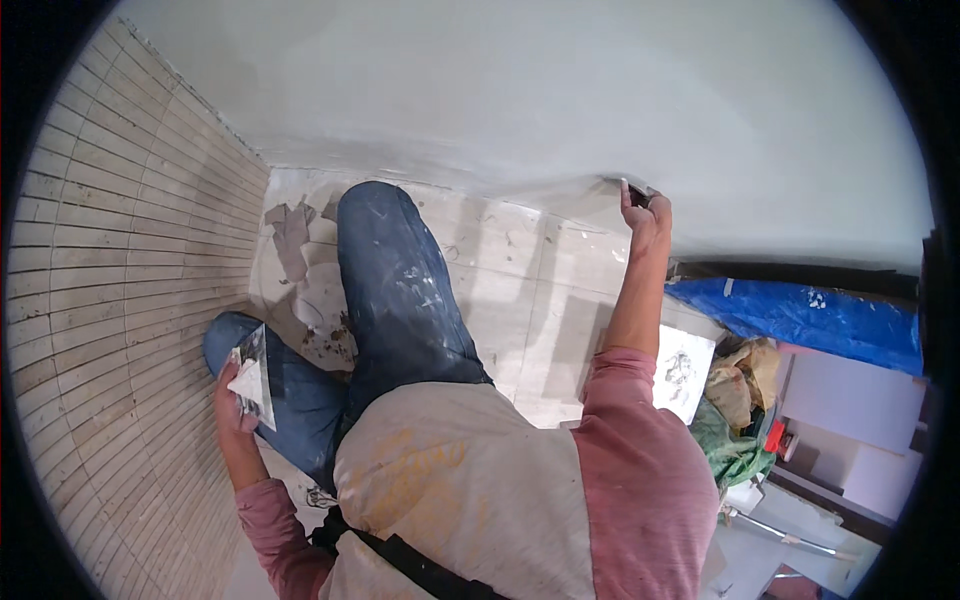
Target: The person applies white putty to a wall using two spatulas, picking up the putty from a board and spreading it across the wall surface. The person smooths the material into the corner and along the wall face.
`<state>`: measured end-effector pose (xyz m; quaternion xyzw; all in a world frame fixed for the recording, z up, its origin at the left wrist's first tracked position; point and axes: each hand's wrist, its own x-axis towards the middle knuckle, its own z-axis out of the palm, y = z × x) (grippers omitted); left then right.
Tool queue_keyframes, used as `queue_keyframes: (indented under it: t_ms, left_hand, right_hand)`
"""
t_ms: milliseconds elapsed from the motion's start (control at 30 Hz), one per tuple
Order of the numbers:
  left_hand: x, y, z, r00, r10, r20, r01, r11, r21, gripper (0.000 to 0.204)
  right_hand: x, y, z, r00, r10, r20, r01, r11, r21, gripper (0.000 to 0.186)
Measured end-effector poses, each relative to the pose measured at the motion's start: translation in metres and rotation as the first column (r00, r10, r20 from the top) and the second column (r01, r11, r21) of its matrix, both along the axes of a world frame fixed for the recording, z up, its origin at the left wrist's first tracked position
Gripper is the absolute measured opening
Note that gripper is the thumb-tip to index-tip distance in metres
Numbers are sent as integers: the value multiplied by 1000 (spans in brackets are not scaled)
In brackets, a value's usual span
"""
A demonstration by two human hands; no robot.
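Note:
My left hand (230,402) is closed round the edge of a flat metal putty plate (264,392), held over my left thigh beside the tiled wall. A lump of white putty (244,384) lies on that plate. Out to the far right, my right hand (650,212) grips a putty knife (638,194), its dark blade partly hidden by the fingers. The knife is at the low part of the smooth, pale plastered wall (520,90), close to where it meets the floor.
Long narrow tiles cover the left wall (120,270). Scraps of grey paper (291,240) and white smears lie on the tiled floor (500,290) around my knees. At right are a smeared white board (682,370), a blue sheet (800,318), a green bag (735,448) and a metal rod (785,535).

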<state>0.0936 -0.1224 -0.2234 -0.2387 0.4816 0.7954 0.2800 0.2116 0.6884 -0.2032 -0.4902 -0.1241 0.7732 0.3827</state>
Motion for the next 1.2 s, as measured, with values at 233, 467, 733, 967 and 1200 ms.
queue_keyframes:
  t_ms: [233, 467, 733, 967, 1200]
  left_hand:
    - [-5, 68, 28, 996, -23, -84, 31, 996, 88, 30]
    - [0, 150, 71, 940, 247, -234, -217, 965, 147, 30]
    - [16, 159, 104, 765, 602, -226, -528, 789, 315, 25]
    - [33, 146, 135, 527, -130, -840, -717, 462, -521, 21]
    - [29, 93, 116, 557, -492, -669, -604, 313, -733, 38]
  right_hand:
    - [3, -177, 6, 962, 270, 48, -270, 903, 333, 34]
    - [-89, -387, 88, 576, 770, -274, -647, 634, 424, 39]
    - [-90, -470, 122, 610, 686, 395, -46, -468, 883, 36]
    - [-105, -442, 129, 539, 529, 655, 63, -801, 595, 70]
    - [-129, -402, 160, 538, 286, 793, 122, -957, 263, 69]
